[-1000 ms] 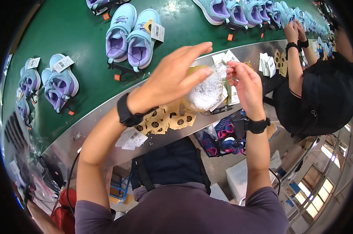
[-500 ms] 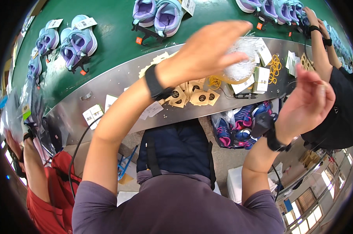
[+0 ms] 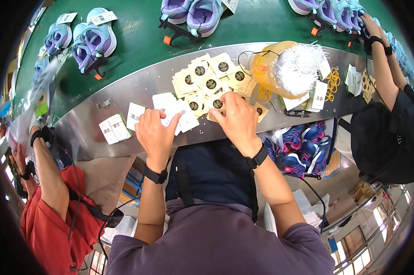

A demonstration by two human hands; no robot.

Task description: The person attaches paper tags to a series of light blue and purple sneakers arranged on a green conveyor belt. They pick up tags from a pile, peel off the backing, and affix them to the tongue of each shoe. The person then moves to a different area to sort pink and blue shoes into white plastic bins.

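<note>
My left hand (image 3: 155,133) rests over loose white barcode labels (image 3: 163,101) on the steel ledge, its fingers bent and the thumb apart. My right hand (image 3: 240,118) reaches onto a spread of beige square cards with black round prints (image 3: 211,84). Its thumb and forefinger stand apart on either side of one card, and the other fingers curl, partly hidden. I see neither hand lifting anything. Right of the cards, a yellow tub (image 3: 264,68) lies tilted, with a bundle of thin clear-white plastic strands (image 3: 296,65) at its mouth.
Pale blue and purple shoes (image 3: 201,17) stand on the green surface (image 3: 138,50) beyond the ledge. Yellow rings (image 3: 333,85) and label stacks (image 3: 114,129) lie along it. Below right is a box of dark blue shoes (image 3: 303,146). Co-workers' arms (image 3: 384,66) reach in at both sides.
My left hand has come back from the tub down to the white labels. My right hand has moved left from its raised place and down onto the beige cards.
</note>
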